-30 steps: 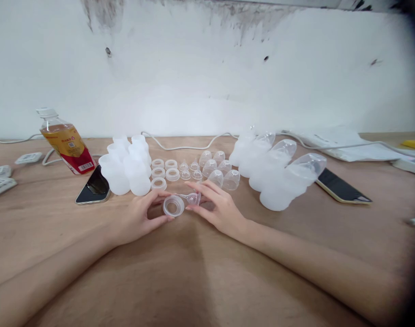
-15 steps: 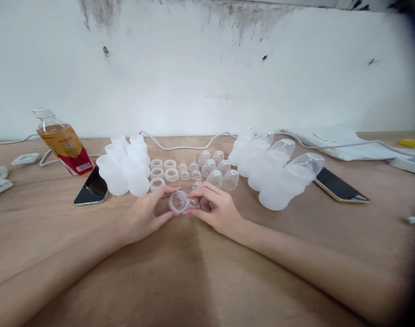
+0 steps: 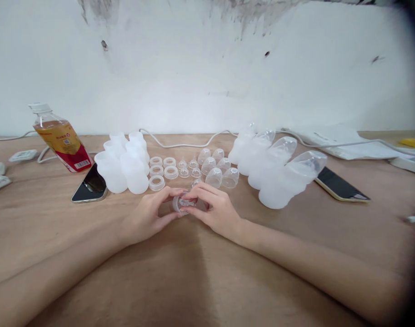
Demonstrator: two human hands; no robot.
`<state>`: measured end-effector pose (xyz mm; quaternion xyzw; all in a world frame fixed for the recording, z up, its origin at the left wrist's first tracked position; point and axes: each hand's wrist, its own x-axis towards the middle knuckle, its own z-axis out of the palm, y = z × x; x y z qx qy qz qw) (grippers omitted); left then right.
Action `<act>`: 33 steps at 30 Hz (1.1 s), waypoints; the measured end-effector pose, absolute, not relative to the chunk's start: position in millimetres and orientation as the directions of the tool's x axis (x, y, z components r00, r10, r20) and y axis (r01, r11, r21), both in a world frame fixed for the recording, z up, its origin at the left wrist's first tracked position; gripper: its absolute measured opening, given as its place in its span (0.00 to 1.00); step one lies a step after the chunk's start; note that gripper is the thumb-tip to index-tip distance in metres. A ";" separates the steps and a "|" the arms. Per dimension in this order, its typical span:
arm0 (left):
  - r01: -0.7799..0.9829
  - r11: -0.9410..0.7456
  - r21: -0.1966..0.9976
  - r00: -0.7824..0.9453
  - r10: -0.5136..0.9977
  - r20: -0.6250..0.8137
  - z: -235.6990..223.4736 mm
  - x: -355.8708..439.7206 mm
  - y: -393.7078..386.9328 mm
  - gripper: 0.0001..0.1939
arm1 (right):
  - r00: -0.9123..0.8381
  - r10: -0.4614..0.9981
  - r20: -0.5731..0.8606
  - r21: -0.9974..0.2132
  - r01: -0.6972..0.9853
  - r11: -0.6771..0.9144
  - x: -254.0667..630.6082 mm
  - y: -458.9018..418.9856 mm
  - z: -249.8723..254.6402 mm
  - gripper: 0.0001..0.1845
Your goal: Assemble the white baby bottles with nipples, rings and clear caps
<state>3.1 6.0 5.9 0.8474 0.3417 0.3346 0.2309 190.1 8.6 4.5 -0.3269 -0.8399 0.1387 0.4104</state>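
Between thumb and fingers, my left hand [image 3: 147, 215] grips a clear screw ring [image 3: 176, 204] by its rim. My right hand [image 3: 219, 210] pinches a clear bottle nipple [image 3: 186, 202] at the ring's opening; fingers partly cover it, so how deep it sits cannot be made out. Just beyond the hands, several loose screw rings [image 3: 171, 172] lie in two columns. Beside them stand several nipples [image 3: 195, 172], one partly behind my right fingers. Farther right are several clear dome caps [image 3: 230, 177].
Several frosted bottles [image 3: 135, 175] stand left of the rings. Capped bottles [image 3: 275, 195] form a group at right. Phones lie on both sides, one at left [image 3: 89, 188], another at right [image 3: 342, 185]. A drink bottle [image 3: 62, 141] and a white cable [image 3: 180, 146] are near the wall.
The nipple has moved left to the screw ring, and the two hands have come closer together. The ring has turned toward the right hand.
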 end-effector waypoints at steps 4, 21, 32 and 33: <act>0.396 -0.619 0.678 0.502 0.764 0.405 4.6 1.7 6.8 0.15 | -0.514 0.644 0.567 -0.503 0.403 0.765 189.9 7.0 8.7 0.15; 0.397 -0.665 0.632 0.506 0.733 0.454 0.7 1.5 7.2 0.18 | -0.506 0.541 0.672 -0.448 0.303 0.841 190.7 9.7 19.0 0.05; 0.338 -0.670 0.661 0.512 0.720 0.468 1.0 1.0 6.6 0.18 | -0.512 0.493 0.703 -0.396 0.293 0.870 189.0 4.6 17.7 0.06; 0.338 -0.675 0.656 0.491 0.721 0.489 1.5 1.2 6.8 0.17 | -0.491 0.539 0.685 -0.441 0.310 0.842 188.8 4.0 17.7 0.07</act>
